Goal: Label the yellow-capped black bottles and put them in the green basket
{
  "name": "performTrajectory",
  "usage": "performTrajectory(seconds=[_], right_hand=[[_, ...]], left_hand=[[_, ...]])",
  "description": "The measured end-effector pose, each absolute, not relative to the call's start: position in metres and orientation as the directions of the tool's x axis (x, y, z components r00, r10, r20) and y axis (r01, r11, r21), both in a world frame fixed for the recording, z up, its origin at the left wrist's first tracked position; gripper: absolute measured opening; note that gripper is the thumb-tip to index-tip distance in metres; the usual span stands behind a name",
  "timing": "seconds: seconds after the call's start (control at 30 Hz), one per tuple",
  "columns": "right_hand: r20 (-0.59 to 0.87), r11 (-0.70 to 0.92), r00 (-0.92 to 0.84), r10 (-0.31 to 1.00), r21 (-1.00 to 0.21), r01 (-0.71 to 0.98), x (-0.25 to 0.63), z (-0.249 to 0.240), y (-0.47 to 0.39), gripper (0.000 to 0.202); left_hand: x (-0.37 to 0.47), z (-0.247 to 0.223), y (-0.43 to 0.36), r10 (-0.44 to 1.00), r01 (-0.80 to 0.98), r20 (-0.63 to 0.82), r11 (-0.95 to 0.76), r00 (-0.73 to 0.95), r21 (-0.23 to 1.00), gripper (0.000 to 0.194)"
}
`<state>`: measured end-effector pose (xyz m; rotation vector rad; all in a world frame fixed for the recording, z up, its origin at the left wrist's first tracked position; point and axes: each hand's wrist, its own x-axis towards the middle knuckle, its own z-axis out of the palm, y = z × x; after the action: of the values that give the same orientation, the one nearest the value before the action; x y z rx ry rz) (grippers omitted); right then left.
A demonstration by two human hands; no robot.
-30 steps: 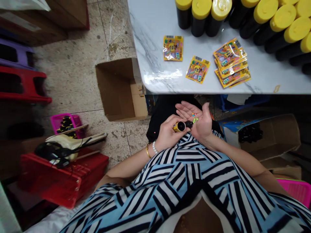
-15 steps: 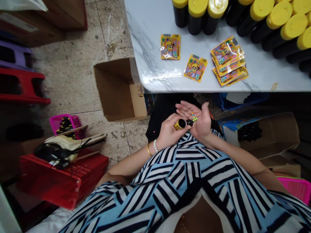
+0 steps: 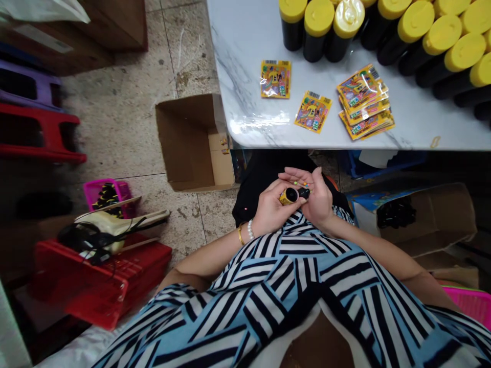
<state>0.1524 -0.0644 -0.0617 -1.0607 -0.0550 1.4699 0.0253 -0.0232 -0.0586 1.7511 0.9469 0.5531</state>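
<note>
In my left hand (image 3: 270,207) is a small yellow tube (image 3: 288,196), its dark round end facing my other palm. A small black piece (image 3: 304,193) lies between the tube and that palm; which hand holds it I cannot tell. My right hand (image 3: 321,199) is cupped, palm up, thumb raised, with several small coloured balls (image 3: 305,184) in it, green and orange among them. Both hands are over my lap, below the table's edge. On the white marbled table (image 3: 253,125) lie two single yellow printed packets (image 3: 275,79) and a fanned stack of packets (image 3: 364,102).
Black canisters with yellow lids (image 3: 318,20) crowd the back right of the table. An open cardboard box (image 3: 184,138) stands left of my hands. Black pieces fill another box (image 3: 441,220) at right. A red crate (image 3: 103,281) and pink basket (image 3: 126,197) stand at left.
My right hand has curled from a flatter palm into a cup, and the balls in it have shifted. The tube remains in my left hand. The whole view has moved slightly.
</note>
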Motion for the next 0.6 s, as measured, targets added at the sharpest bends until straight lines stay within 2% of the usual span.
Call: performTrajectory(seconds=[0.07, 0.13, 0.33, 0.47, 0.6], right_hand=[[-0.559, -0.255, 0.199, 0.805, -0.629, -0.735, 0.151, -0.062, -0.064, 0.065], [-0.561, -0.242, 0.191, 0.806, -0.606, -0.758, 0.152, -0.063, -0.063, 0.063], [-0.576, -0.241, -0.037, 0.816, -0.282, -0.929, 0.167, -0.072, -0.059, 0.063], [-0.549, -0.281, -0.099, 0.83, -0.259, -0.924, 0.169, -0.071, -0.061, 0.06], [-0.578, -0.357, -0.138, 0.804, -0.286, -0.889, 0.166, -0.067, -0.064, 0.062]], left_hand=[[0.026, -0.059, -0.023, 0.805, 0.342, -0.048, -0.196, 0.591, 0.919, 0.027], [0.028, -0.059, -0.023, 0.802, 0.335, -0.025, -0.22, 0.596, 0.916, 0.028], [0.019, -0.049, -0.017, 0.785, 0.262, 0.032, -0.244, 0.619, 0.934, 0.027], [0.003, -0.044, -0.011, 0.833, 0.362, 0.027, -0.268, 0.552, 0.893, 0.028], [-0.008, -0.045, -0.008, 0.825, 0.414, 0.028, -0.312, 0.565, 0.855, 0.028]])
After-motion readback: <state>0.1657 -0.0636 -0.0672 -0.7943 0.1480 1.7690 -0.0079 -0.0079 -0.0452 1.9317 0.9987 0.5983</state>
